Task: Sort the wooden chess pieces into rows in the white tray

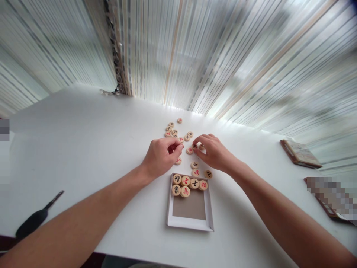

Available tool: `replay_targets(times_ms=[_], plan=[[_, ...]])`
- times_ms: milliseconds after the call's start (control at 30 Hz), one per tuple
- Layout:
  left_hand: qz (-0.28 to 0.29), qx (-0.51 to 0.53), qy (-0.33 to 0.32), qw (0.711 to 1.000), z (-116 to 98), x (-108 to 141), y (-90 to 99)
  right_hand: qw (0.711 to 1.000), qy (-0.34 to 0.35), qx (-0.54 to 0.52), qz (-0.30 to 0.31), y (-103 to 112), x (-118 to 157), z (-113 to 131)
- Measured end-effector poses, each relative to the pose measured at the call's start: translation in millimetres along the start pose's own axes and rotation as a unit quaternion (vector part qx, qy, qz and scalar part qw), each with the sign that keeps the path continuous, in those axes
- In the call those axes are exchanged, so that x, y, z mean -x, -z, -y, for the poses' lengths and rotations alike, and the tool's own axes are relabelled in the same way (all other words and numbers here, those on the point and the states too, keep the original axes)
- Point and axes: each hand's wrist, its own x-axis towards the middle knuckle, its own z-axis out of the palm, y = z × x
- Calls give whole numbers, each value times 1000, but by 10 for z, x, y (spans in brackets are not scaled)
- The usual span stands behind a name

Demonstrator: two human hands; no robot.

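Observation:
Over the loose xiangqi pieces, my left hand [164, 155] is closed, thumb and forefinger pinched together; whatever it may hold is hidden. A red-marked piece [178, 160] lies partly under it. My right hand [210, 149] has thumb and forefinger closed around a black-marked xiangqi piece [195, 146]. Beside those fingertips is a red-marked piece [189, 150], and another piece [201, 146] is partly covered by the hand. Nearer me, a shallow white box [190, 224] holds several pieces, a full row at its far end and two, including a red horse piece [185, 191], in the row before it.
Just beyond the box lie a black-marked piece [194, 165], a red-marked piece [195, 172] and a tilted piece [208, 174]. Several more, including a far red one [180, 120], spread toward the striped curtain [156, 56]. A book [301, 153] lies right; a dark-handled object [32, 223] lies left.

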Motion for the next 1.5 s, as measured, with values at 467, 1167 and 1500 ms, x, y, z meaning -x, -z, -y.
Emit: replay_targets(times_ms=[467,1167,1500], plan=[[25,56,24,998,-5,18,-9,942,-107,-299,-107,59,191,91],[67,219,85,970,-357,189,-63,721,-167,-661,-120,-88,575,525],[44,203,96,974,-355,215,-111,677,-166,-710,-103,-12,548,559]])
